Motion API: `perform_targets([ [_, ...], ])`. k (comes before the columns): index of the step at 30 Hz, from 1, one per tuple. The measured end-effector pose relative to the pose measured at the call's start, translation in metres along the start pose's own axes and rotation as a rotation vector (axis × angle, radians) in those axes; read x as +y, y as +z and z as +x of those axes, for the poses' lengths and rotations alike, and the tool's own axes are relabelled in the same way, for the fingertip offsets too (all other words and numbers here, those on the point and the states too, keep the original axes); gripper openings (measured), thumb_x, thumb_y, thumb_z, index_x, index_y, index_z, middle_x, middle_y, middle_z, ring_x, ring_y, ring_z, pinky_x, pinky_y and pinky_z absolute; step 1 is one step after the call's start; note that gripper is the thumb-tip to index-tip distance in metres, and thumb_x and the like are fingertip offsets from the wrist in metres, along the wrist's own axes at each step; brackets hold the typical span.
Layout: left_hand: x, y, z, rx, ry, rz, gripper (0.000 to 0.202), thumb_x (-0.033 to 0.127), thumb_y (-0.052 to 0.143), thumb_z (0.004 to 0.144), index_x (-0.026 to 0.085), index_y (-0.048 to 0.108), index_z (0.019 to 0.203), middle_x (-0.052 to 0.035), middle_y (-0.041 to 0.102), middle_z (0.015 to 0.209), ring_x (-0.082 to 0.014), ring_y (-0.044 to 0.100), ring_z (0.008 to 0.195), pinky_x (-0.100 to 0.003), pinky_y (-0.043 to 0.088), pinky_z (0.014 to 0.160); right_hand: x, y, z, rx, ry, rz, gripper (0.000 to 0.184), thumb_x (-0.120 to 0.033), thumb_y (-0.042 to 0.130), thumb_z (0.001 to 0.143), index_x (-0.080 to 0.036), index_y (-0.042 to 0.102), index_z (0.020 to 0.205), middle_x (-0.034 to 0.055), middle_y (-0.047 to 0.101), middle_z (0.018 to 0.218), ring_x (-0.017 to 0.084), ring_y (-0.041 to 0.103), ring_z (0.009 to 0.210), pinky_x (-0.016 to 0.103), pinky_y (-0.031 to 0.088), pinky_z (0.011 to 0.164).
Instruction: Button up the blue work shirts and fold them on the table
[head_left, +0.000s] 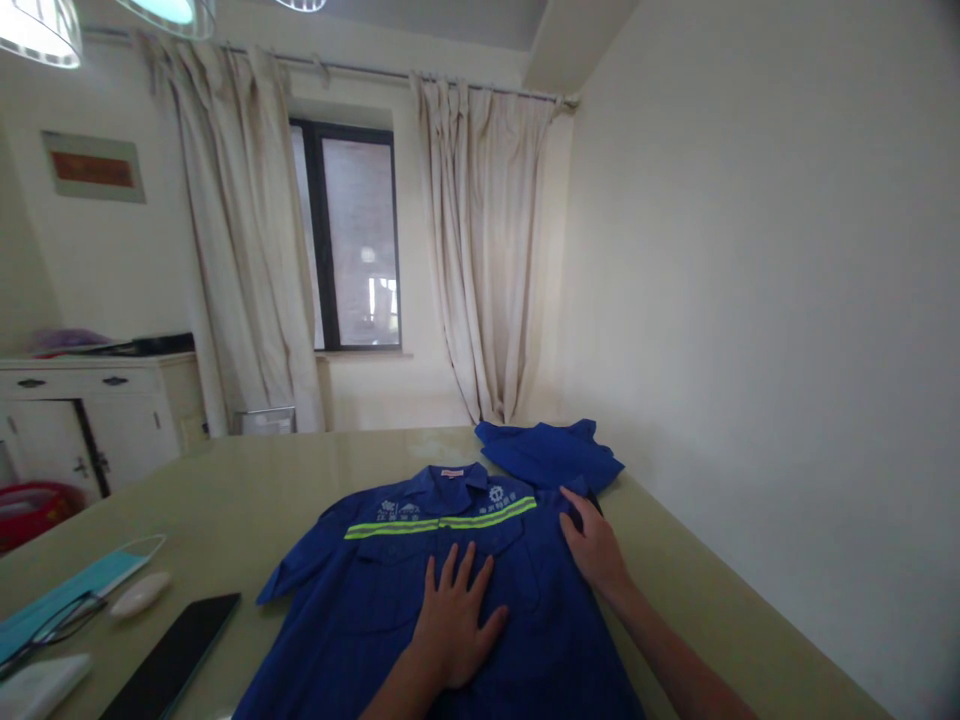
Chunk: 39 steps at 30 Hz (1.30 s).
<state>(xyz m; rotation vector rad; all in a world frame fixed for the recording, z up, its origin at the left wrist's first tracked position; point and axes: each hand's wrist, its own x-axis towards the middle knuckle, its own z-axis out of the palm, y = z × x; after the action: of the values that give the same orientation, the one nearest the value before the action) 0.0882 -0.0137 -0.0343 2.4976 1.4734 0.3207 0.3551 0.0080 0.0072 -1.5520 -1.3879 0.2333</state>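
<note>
A blue work shirt (390,610) with a yellow-green reflective stripe lies face up and spread out on the pale table (247,500). My left hand (454,620) rests flat on its chest, fingers spread. My right hand (592,545) lies on the shirt's right shoulder and sleeve area, fingers curled onto the cloth at its edge. Just beyond that hand sits a second blue garment (551,455), folded.
At the table's left are a blue face mask (82,590), a small white oval object (139,595), a dark phone or tablet (172,660) and glasses (52,630). A white cabinet (90,410), a red basket (34,510) and curtains stand behind; a wall runs along the right.
</note>
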Motion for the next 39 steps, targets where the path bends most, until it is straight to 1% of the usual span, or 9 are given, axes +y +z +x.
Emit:
perform_targets([
  [3,0.000,0.002,0.000,0.015,-0.004,-0.010,0.075,0.076,0.024,0.093,0.038,0.029,0.157,-0.0034,0.020,0.169,-0.0365,0.010,0.156,-0.068,0.002,0.122,0.018,0.008,0.002,0.085,0.279,0.071,0.052,-0.034,0.061,0.077,-0.013,0.069,0.124,0.0152,0.073,0.122,0.032,0.066,0.117,0.047,0.050,0.104],
  [6,-0.001,0.005,0.002,0.027,-0.014,-0.007,0.074,0.076,0.024,0.093,0.039,0.030,0.157,-0.0029,0.020,0.169,-0.0368,0.011,0.156,-0.069,0.003,0.122,0.015,0.022,-0.003,0.165,0.320,0.071,0.057,-0.034,0.055,0.081,-0.012,0.063,0.134,0.0165,0.070,0.127,0.033,0.063,0.123,0.050,0.051,0.103],
  [9,-0.001,0.007,0.002,0.043,-0.017,0.005,0.074,0.075,0.025,0.093,0.039,0.030,0.157,-0.0028,0.021,0.169,-0.0369,0.012,0.156,-0.070,0.004,0.121,-0.008,0.041,-0.016,0.132,0.024,-0.013,0.060,-0.026,0.046,0.089,-0.014,0.051,0.148,0.0139,0.053,0.151,0.027,0.046,0.142,0.045,0.038,0.117],
  [12,0.000,0.007,0.002,0.033,-0.013,0.007,0.075,0.075,0.025,0.093,0.037,0.032,0.157,-0.0042,0.022,0.168,-0.0370,0.012,0.156,-0.070,0.004,0.122,-0.029,0.060,-0.032,-0.243,-0.466,-0.201,0.063,-0.010,0.041,0.089,-0.026,0.050,0.149,0.0051,0.051,0.154,0.020,0.044,0.144,0.042,0.025,0.124],
  [14,0.000,0.008,0.002,0.025,-0.016,0.001,0.076,0.076,0.025,0.092,0.036,0.033,0.157,-0.0047,0.023,0.168,-0.0368,0.012,0.156,-0.069,0.004,0.122,-0.033,0.068,-0.042,-0.476,-0.584,-0.321,0.066,-0.005,0.043,0.085,-0.031,0.055,0.145,0.0034,0.054,0.151,0.020,0.045,0.142,0.044,0.022,0.125],
  [19,0.000,0.010,0.003,0.057,-0.025,-0.017,0.076,0.077,0.025,0.092,0.038,0.031,0.157,-0.0035,0.024,0.168,-0.0361,0.013,0.156,-0.068,0.003,0.122,-0.017,0.069,-0.050,-0.486,-0.460,-0.470,0.071,-0.005,0.041,0.086,-0.030,0.045,0.152,0.0052,0.048,0.156,0.022,0.046,0.141,0.040,0.033,0.119],
  [25,-0.002,0.011,0.001,0.071,-0.020,-0.025,0.073,0.076,0.027,0.093,0.040,0.036,0.155,-0.0020,0.026,0.168,-0.0349,0.016,0.156,-0.067,0.005,0.123,0.002,0.061,-0.050,-0.340,-0.306,-0.403,0.083,-0.001,0.035,0.083,-0.021,0.021,0.162,0.0074,0.066,0.134,0.021,0.060,0.121,0.035,0.045,0.107],
  [31,0.001,0.007,0.016,0.185,-0.077,0.012,0.054,0.053,0.029,0.102,0.029,0.059,0.140,-0.0072,0.056,0.150,-0.0338,0.045,0.141,-0.061,0.024,0.120,0.000,0.062,-0.056,-0.319,-0.340,-0.484,0.049,-0.001,0.039,0.091,-0.022,0.073,0.119,0.0051,0.072,0.120,0.024,0.060,0.116,0.036,0.043,0.107],
  [39,0.031,-0.021,0.105,0.366,-0.067,-0.045,0.042,0.034,0.034,0.104,0.016,0.056,0.135,-0.0138,0.064,0.133,-0.0259,0.059,0.123,-0.038,0.045,0.103,0.006,0.073,-0.060,-0.352,-0.517,-0.575,0.026,-0.004,0.057,0.092,-0.022,0.074,0.101,0.0028,0.074,0.102,0.022,0.062,0.101,0.033,0.047,0.092],
])
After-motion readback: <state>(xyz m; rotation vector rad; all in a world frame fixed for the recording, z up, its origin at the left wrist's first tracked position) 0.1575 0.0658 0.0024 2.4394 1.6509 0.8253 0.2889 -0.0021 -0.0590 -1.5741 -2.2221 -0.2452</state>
